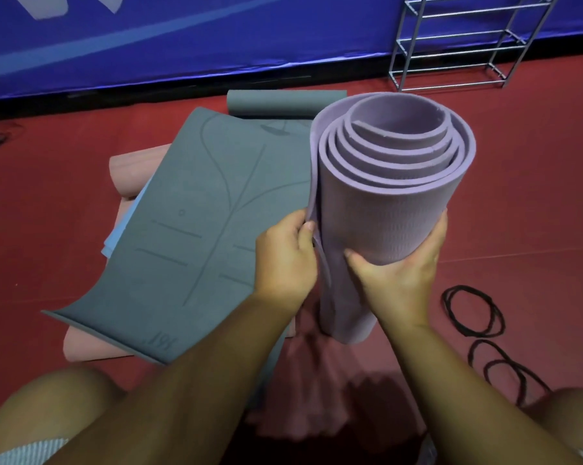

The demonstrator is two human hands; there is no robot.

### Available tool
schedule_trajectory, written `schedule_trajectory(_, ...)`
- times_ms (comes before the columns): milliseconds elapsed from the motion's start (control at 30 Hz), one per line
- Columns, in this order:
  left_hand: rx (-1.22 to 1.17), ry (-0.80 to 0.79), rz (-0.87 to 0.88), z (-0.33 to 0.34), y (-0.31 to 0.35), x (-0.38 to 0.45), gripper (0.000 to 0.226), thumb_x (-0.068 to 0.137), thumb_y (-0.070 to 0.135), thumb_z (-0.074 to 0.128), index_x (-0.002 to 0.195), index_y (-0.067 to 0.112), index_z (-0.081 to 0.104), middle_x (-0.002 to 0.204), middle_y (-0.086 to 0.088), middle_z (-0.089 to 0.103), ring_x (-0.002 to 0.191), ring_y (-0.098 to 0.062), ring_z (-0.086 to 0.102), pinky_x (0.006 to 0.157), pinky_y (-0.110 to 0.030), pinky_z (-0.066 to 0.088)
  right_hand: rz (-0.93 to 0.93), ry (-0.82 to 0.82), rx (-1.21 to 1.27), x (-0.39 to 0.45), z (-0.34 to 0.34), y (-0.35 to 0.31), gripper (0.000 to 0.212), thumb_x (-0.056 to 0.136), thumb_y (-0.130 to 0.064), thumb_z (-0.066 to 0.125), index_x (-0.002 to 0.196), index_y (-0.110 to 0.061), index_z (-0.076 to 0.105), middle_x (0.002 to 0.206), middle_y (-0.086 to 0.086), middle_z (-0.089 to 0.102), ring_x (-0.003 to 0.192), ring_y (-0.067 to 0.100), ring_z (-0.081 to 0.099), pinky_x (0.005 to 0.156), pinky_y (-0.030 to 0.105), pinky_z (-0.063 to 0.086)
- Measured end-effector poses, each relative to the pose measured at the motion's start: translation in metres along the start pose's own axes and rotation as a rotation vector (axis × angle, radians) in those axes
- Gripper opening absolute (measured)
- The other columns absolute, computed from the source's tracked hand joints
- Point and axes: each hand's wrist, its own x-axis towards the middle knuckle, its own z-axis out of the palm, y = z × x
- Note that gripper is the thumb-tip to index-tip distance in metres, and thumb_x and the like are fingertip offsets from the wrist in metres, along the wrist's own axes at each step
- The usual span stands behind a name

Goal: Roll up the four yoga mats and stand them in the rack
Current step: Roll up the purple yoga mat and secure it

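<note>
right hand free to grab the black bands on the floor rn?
Probably not yet: the right hand grips the rolled purple mat. The black bands lie unobstructed on the floor to its right.

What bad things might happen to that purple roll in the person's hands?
The purple mat is rolled loosely, with gaps between its layers, and no band is on it, so it may spring open if the left hand or right hand lets go. The rack stands far off; carrying the roll there, the coil may slip. The black bands lie on the floor.
</note>
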Motion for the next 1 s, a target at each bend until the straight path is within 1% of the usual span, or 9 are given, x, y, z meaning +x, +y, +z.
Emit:
schedule_trajectory(67, 0.02, 0.045, 0.004, 0.0, 0.0, -0.005, 0.031, 0.092, 0.023, 0.045, 0.098, 0.012, 0.073, 0.085, -0.002, 0.076, 0.084, -0.022, 0.072, 0.079, -0.042, 0.058, -0.019, -0.002, -0.001, 0.002, 0.0, -0.001, 0.132, 0.055, -0.035, 0.096, 0.157, -0.025, 0.014, 0.16, 0.001, 0.03, 0.146, 0.016, 0.032, 0.116, 0.045, 0.034)
schedule_trajectory(233, 0.032, 0.149, 0.104, -0.003, 0.011, -0.014, 0.026, 0.094, 0.016, 0.049, 0.101, 0.009, 0.073, 0.087, -0.004, 0.074, 0.081, -0.02, 0.066, 0.071, -0.028, 0.047, -0.041, -0.006, 0.031, 0.0, -0.002, -0.004, 0.134, 0.052, -0.038, 0.098, 0.156, -0.019, 0.016, 0.157, 0.005, 0.034, 0.145, 0.018, 0.035, 0.116, 0.042, 0.036)
schedule_trajectory(400, 0.184, 0.108, 0.031, 0.007, 0.001, -0.01, 0.008, 0.095, 0.007, 0.057, 0.1, 0.003, 0.063, 0.096, -0.017, 0.07, 0.093, -0.037, 0.065, 0.079, -0.037, 0.041, -0.024, -0.106, -0.022, 0.002, 0.002, 0.001, 0.133, 0.05, -0.041, 0.094, 0.156, -0.019, 0.016, 0.157, 0.008, 0.034, 0.145, 0.021, 0.034, 0.114, 0.047, 0.036)
schedule_trajectory(533, 0.075, 0.19, 0.057, -0.003, 0.01, -0.016, 0.006, 0.092, 0.023, 0.054, 0.092, 0.019, 0.057, 0.089, -0.008, 0.07, 0.084, -0.028, 0.069, 0.076, -0.041, 0.054, -0.097, -0.096, -0.037, 0.003, -0.004, -0.013, 0.134, 0.052, -0.038, 0.095, 0.157, -0.019, 0.015, 0.159, 0.005, 0.032, 0.146, 0.019, 0.032, 0.116, 0.045, 0.035)
schedule_trajectory(633, 0.154, 0.179, 0.07, -0.002, 0.005, -0.018, 0.011, 0.093, 0.016, 0.057, 0.087, 0.018, 0.048, 0.085, -0.013, 0.065, 0.082, -0.036, 0.064, 0.072, -0.043, 0.048, -0.121, -0.151, -0.103, 0.003, -0.007, -0.01, 0.135, 0.052, -0.041, 0.094, 0.157, -0.022, 0.013, 0.159, 0.002, 0.031, 0.146, 0.019, 0.032, 0.114, 0.048, 0.037)
schedule_trajectory(733, 0.21, 0.16, 0.052, 0.003, 0.002, -0.014, 0.02, 0.094, 0.005, 0.057, 0.085, 0.016, 0.043, 0.084, -0.021, 0.06, 0.083, -0.042, 0.058, 0.071, -0.042, 0.032, -0.075, -0.183, -0.11, 0.001, -0.002, -0.005, 0.136, 0.053, -0.039, 0.094, 0.158, -0.021, 0.01, 0.159, 0.004, 0.029, 0.147, 0.021, 0.03, 0.114, 0.05, 0.036)
schedule_trajectory(800, 0.214, 0.152, 0.077, 0.001, 0.002, -0.015, 0.013, 0.094, 0.008, 0.055, 0.085, 0.013, 0.046, 0.084, -0.021, 0.061, 0.082, -0.041, 0.058, 0.071, -0.043, 0.034, -0.089, -0.175, -0.084, 0.0, 0.0, -0.008, 0.134, 0.053, -0.04, 0.092, 0.158, -0.02, 0.011, 0.159, 0.004, 0.029, 0.147, 0.021, 0.03, 0.115, 0.049, 0.036)
schedule_trajectory(933, 0.167, 0.285, 0.159, -0.012, -0.006, -0.032, 0.007, 0.09, 0.014, 0.055, 0.084, 0.011, 0.055, 0.073, -0.013, 0.062, 0.07, -0.033, 0.059, 0.065, -0.041, 0.039, -0.143, -0.141, -0.065, -0.009, -0.002, -0.011, 0.13, 0.054, -0.039, 0.093, 0.158, -0.022, 0.016, 0.158, 0.0, 0.034, 0.145, 0.018, 0.034, 0.113, 0.047, 0.038)
schedule_trajectory(1000, 0.185, 0.273, 0.146, -0.012, -0.012, -0.037, 0.008, 0.089, 0.013, 0.055, 0.085, 0.007, 0.058, 0.073, -0.014, 0.065, 0.069, -0.035, 0.062, 0.065, -0.038, 0.036, -0.136, -0.152, -0.042, -0.013, 0.001, -0.01, 0.13, 0.054, -0.046, 0.09, 0.158, -0.022, 0.017, 0.157, -0.001, 0.033, 0.144, 0.011, 0.033, 0.115, 0.037, 0.036)
